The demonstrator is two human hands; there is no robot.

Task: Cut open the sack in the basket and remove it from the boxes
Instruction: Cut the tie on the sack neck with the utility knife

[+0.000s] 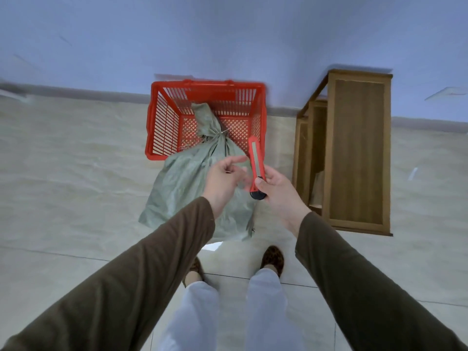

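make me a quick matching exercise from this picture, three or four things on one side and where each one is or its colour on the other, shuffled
Things:
1. basket
2. sack
3. utility knife
4. wooden shelf unit

Descriptions:
a. held in the right hand
b. grey-green, tied at the neck
c. stands to the right of the basket
d. red, with slotted walls

Pairs: 1-d, 2-b, 3-a, 4-c

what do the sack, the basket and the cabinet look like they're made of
Sack: looks like woven plastic fabric, dull grey-green, creased, with frayed threads at the tied neck.
Basket: moulded plastic, glossy red, with slotted lattice walls.
Cabinet: wood or wood veneer, matte brown, grain visible.
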